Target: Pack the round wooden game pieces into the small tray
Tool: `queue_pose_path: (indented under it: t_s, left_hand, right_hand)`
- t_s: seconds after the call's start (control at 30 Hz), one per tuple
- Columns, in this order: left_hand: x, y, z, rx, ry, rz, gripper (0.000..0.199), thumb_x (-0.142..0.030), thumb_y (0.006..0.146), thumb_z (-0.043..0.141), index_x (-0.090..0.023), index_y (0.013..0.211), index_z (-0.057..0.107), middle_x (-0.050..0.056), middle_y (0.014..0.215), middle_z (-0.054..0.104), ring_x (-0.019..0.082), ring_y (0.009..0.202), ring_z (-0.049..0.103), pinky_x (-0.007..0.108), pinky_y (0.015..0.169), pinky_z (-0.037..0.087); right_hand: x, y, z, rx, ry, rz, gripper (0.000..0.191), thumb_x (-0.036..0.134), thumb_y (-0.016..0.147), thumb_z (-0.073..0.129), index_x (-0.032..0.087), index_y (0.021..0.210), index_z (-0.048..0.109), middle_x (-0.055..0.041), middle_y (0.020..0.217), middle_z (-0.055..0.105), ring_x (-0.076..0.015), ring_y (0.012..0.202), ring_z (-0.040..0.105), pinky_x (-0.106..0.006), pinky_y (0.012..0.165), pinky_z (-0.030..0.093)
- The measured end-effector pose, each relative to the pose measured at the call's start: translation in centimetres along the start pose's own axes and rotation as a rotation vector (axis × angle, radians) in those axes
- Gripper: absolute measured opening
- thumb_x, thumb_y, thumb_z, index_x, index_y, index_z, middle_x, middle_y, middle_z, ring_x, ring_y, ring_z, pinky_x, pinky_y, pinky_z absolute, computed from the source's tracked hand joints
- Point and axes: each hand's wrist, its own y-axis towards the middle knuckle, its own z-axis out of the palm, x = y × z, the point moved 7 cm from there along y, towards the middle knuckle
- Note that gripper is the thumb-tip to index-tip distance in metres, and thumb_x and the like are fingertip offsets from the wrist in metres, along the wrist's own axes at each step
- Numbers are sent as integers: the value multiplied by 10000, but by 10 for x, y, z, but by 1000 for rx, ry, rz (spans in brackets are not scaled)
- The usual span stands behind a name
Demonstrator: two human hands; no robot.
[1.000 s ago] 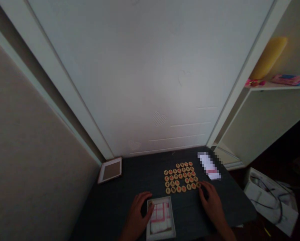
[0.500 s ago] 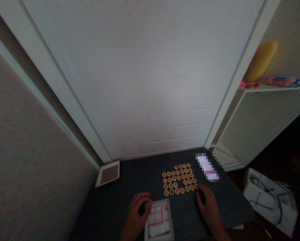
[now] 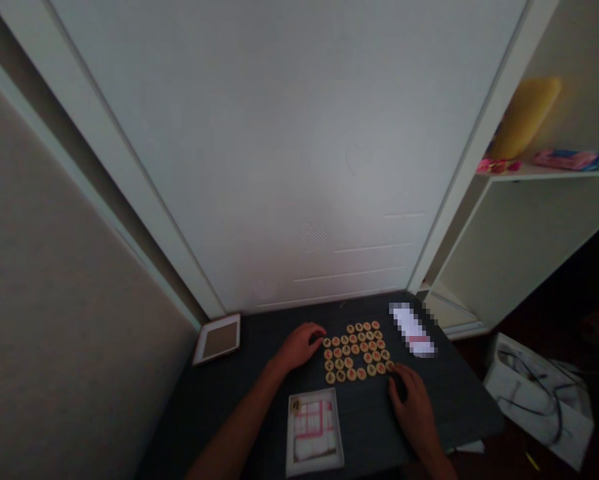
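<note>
While left hand [image 3: 299, 348], right hand [image 3: 413, 405] flank discs' [image 3: 355, 349] edges, grips gape narrowly | tabletop [image 3: 367, 417] separates discs from box [image 3: 315, 469]

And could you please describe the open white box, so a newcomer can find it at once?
Start at the dark table below the large white panel. Near the table's front edge, between the left forearm and the right hand, the box lies just nearer than the rows of round pieces. Its raised white rim and pink-lined white contents set it apart from them.
</note>
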Motion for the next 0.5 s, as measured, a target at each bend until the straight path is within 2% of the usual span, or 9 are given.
queue_pose_path:
  t_s: [0.17, 0.5]
  left_hand:
    - [1, 2, 11, 64, 36, 65, 146, -277, 893, 628, -252, 1015, 704, 24, 1051, 722, 200, 1011, 635, 329, 927, 483]
    - [3, 3, 19, 88, 64, 128, 150, -247, 896, 623, -264, 1024, 699, 18, 1092, 727, 200, 1061, 625, 368, 1012, 435]
  right_hand:
    - [0, -1, -1, 1, 8, 16, 344, 460, 953, 526, 223, 1176, 640, -120, 1156, 668, -290, 1095, 623, -482, 983, 493]
    - [-2, 0, 0, -20, 34, 13, 335, 471, 958, 521, 235, 1155, 653, -113, 1130, 675, -285, 1073, 632, -477, 967, 505]
